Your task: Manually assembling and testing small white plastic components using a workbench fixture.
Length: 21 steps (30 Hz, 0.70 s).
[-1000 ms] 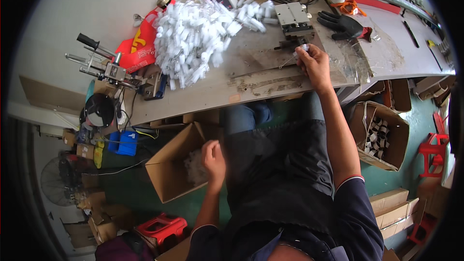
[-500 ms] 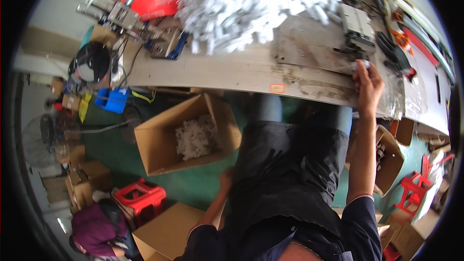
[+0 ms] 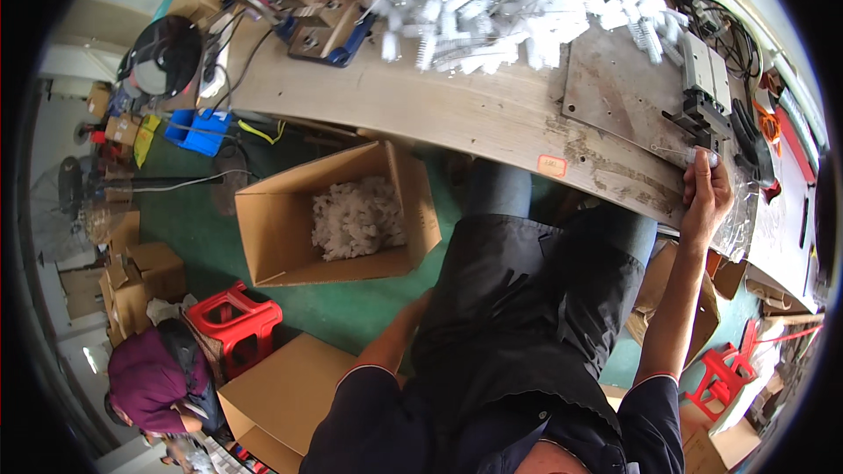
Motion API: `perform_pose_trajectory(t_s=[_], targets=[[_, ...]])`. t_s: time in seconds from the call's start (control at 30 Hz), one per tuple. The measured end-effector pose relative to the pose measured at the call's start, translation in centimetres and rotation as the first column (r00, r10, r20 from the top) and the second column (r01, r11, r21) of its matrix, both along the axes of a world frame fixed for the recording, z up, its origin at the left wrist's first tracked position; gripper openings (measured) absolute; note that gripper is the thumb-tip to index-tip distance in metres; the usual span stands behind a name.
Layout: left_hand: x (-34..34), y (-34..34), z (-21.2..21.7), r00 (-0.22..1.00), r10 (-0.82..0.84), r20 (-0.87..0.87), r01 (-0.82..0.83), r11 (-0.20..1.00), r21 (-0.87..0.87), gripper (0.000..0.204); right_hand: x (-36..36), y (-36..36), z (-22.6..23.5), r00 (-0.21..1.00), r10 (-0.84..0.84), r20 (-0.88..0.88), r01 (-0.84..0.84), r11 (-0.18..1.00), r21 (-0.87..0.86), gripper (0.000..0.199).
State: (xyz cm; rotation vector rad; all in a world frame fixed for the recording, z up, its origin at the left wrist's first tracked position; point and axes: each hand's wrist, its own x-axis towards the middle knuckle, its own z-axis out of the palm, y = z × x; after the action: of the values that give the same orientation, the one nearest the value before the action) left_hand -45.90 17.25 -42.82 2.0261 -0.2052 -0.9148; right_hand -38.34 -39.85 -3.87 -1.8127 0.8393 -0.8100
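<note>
Right hand (image 3: 708, 191) pinch-tight on a small, translucent plastic piece (image 3: 713, 159), left hand hidden

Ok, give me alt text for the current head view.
The person's right-hand grip pinches a small whitish piece near a metal fixture on a workbench. A heap of whitish parts lies farther left; below the bench's front edge, an open cardboard box holds pale pieces.

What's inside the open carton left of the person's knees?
A loose heap of small whitish pieces lies in the carton, with bare cardboard beside it. Whatever is beneath the heap is covered and can't be seen.
</note>
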Motion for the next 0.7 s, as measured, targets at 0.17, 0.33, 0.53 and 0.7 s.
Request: perform_pose_trajectory(t_s=[0.17,0.33,0.53,0.7], targets=[[0.8,0.2,0.4,0.996,-0.086,-0.014,0.086,0.996,0.034,0.031,0.3,0.4,0.1,0.999,-0.048,-0.015,0.049,0.998,0.042,0.026],[-0.2,3.7,3.5,0.998,-0.070,-0.004,0.070,0.995,0.076,0.030,-0.4,0.7,-0.5,0.989,-0.113,-0.098,0.117,0.992,0.039,0.024],[8.6,5.4,5.3,0.997,0.041,0.064,-0.050,0.986,0.156,0.030,-1.3,0.8,-0.4,0.995,-0.098,-0.034,0.101,0.989,0.109,0.022],[8.6,5.3,5.9,0.977,-0.063,0.205,0.023,0.981,0.192,0.030,0.0,0.7,-0.3,0.997,-0.040,-0.073,0.043,0.998,0.038,0.025]])
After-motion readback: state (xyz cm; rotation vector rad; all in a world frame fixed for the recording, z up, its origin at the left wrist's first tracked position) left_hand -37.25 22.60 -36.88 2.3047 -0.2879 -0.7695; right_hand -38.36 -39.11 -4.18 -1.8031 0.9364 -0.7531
